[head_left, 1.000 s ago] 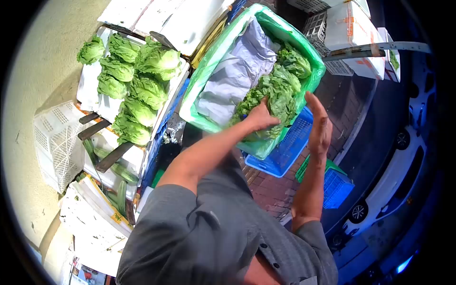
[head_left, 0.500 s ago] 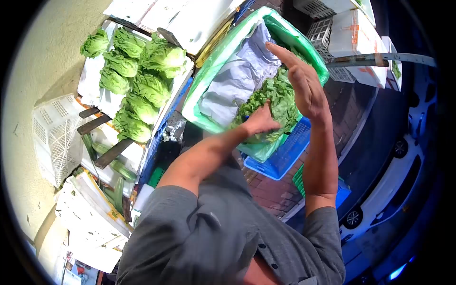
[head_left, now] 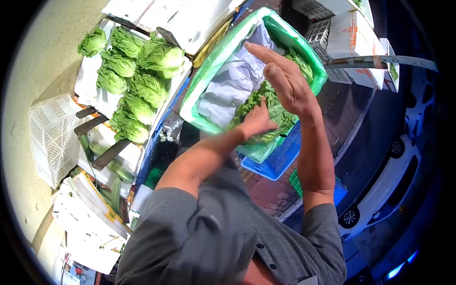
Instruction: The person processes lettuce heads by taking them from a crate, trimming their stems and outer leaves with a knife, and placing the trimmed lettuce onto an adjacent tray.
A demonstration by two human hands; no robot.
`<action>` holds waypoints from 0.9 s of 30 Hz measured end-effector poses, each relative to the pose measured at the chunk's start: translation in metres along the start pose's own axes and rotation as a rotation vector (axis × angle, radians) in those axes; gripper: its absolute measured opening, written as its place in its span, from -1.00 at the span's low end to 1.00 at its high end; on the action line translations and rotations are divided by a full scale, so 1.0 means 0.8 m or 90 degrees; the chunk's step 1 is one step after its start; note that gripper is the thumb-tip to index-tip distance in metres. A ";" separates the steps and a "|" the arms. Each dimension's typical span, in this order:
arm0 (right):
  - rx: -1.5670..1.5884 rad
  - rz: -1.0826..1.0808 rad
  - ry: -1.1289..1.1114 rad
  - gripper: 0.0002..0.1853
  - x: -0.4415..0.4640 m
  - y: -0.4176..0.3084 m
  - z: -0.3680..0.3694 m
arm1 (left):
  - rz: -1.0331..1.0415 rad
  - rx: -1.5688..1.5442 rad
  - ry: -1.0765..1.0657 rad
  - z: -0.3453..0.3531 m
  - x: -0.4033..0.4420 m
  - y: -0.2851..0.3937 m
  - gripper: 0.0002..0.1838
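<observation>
My left hand [head_left: 259, 119] rests on leafy greens [head_left: 273, 102] at the near end of a basket [head_left: 192, 102] lined with green plastic. Its thumb and index finger are apart, and the other fingers are partly sunk in the leaves. Above the same basket hangs my right hand [head_left: 287, 83], with fingers stretched out and nothing held. It covers part of the greens. Crumpled pale paper [head_left: 228, 85] lies over the left side of the basket's contents.
Lettuce heads [head_left: 152, 90] lie on a white tray at the left, with green gourds [head_left: 116, 168] below. A blue crate [head_left: 273, 164] stands under the basket. White foam boxes [head_left: 349, 40] and a metal bar [head_left: 361, 61] are at the upper right.
My right hand has risen from beside the basket's right edge and moved left over the greens and paper. My left hand has stayed on the greens.
</observation>
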State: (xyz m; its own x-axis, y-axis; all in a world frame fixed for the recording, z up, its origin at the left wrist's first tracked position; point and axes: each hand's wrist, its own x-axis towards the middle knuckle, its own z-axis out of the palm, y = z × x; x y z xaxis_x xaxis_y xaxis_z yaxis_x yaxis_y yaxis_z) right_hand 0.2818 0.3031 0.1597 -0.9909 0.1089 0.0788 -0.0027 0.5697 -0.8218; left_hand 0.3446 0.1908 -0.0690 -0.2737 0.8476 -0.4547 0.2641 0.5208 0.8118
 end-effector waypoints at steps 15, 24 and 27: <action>0.013 -0.027 0.063 -0.38 -0.007 -0.022 0.015 | 0.010 0.051 0.015 -0.009 -0.003 0.005 0.35; -0.018 0.232 -0.358 -0.36 -0.087 -0.047 0.148 | -0.232 0.177 -0.097 -0.036 -0.042 0.054 0.48; 0.036 0.228 -0.069 -0.26 -0.129 0.016 0.163 | -0.211 0.280 0.021 -0.001 -0.042 0.046 0.41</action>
State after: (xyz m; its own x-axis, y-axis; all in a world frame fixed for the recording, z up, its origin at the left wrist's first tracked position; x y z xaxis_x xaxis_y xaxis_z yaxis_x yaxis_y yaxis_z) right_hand 0.3665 0.1929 0.0673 -0.9391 0.2040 -0.2767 0.3417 0.4650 -0.8167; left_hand 0.3631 0.1811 -0.0233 -0.4348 0.6312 -0.6423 0.5189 0.7585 0.3941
